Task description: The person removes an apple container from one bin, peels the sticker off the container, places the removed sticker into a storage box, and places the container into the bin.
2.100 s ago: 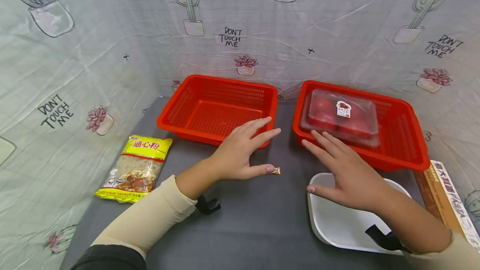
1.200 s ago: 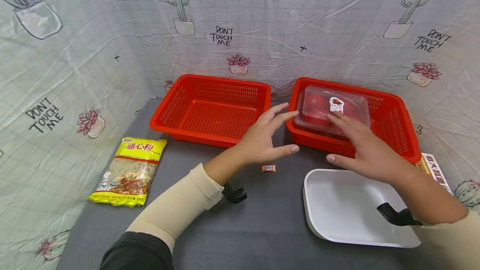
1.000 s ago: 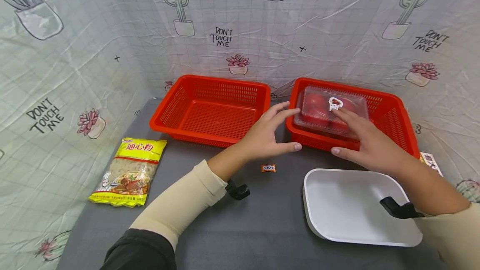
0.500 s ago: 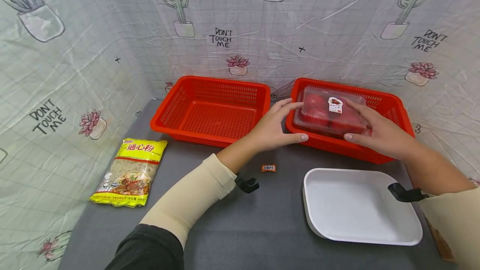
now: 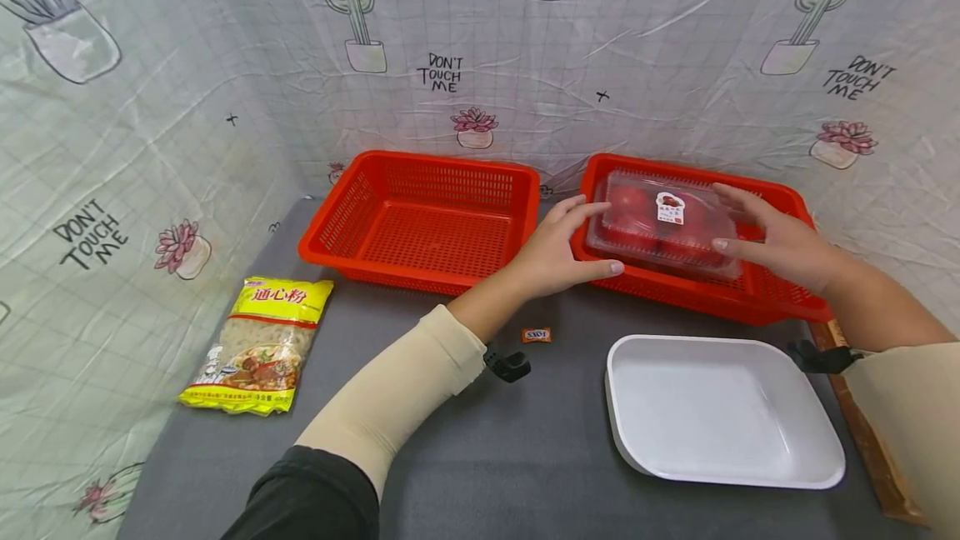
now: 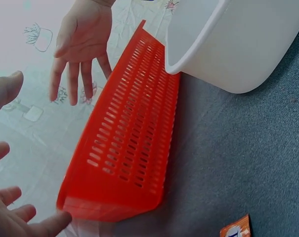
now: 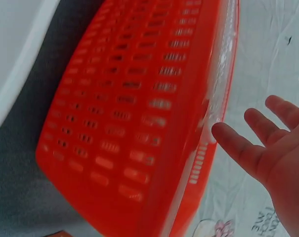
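A clear plastic box of round red fruit (image 5: 633, 227), with a white label on its lid, sits in the left part of the right-hand red basket (image 5: 675, 292). My left hand (image 5: 551, 257) hovers by the basket's left rim, fingers spread toward the box's left end. On the other side my right hand (image 5: 787, 244) holds its fingers apart over the box's right end, thumb near the front corner. In the left wrist view both hands are spread above the basket's rim. The right wrist view has my right hand's fingers (image 7: 238, 148) extended beside the rim.
A second red basket (image 5: 450, 165) stands at the back left. A white tub (image 5: 720, 415) sits in front of the right basket, with a brown box (image 5: 870, 440) beyond it. A yellow bag of pasta (image 5: 262, 344) lies left; a small orange wrapped candy (image 5: 536, 335) lies mid-table.
My left hand has moved right, from the left basket to the right basket's left rim. My right hand has gone up and right, from above the white tub to the fruit box's right end.
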`<state>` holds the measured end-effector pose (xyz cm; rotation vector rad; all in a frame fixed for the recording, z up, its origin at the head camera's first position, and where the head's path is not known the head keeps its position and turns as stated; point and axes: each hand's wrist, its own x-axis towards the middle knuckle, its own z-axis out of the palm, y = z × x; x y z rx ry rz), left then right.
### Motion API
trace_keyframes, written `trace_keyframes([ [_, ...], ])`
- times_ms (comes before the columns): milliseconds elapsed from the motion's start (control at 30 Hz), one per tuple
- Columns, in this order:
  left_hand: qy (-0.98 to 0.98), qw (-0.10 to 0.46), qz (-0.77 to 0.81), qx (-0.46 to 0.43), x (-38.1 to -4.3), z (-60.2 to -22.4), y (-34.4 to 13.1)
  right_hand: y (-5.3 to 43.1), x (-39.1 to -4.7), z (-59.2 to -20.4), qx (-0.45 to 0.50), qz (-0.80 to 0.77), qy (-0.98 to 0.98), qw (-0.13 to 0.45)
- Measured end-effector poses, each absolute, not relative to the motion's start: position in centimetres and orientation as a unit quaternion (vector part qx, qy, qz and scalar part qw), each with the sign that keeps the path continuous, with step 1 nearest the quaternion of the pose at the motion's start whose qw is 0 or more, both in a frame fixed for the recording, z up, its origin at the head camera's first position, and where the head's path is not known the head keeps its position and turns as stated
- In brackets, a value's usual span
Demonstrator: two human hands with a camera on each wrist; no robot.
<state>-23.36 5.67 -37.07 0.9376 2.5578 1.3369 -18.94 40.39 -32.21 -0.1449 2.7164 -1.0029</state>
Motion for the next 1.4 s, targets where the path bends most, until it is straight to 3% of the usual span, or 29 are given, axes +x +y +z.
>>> trace_keyframes([
  [667, 0.850, 0.058, 0.461, 0.247, -23.2, -38.0, 7.5, 45.4, -22.7, -33.8, -0.037, -0.400, 0.899, 0.172],
  [1400, 0.861, 0.054, 0.465, 0.199, -22.6, -39.3, 8.5, 47.2, -25.2, -33.4, -0.037, -0.392, 0.877, 0.276],
])
